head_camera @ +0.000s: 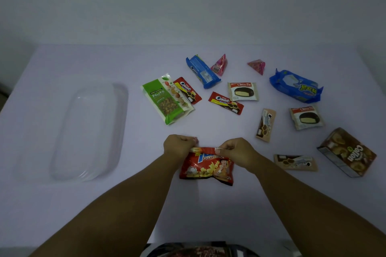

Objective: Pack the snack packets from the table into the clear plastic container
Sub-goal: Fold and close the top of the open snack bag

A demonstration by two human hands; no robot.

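Note:
A red potato snack bag [206, 168] lies near the table's front middle. My left hand [178, 146] and my right hand [234, 149] both pinch its top edge, one at each corner. The clear plastic container [89, 131] sits empty on the left, well apart from the bag. Several other packets are spread over the right half: a green nuts pouch [167, 99], two red Cream-O bars [226, 102], two Choco Pie packs [243, 91], a long blue biscuit pack [202, 71] and a big blue bag [296, 86].
A brown Collon box [347, 152] stands at the far right, with two tan Cream-O packets [265, 125] beside it. Two small pink triangular packets [219, 65] lie at the back. A white wall rises behind the pale table [62, 204].

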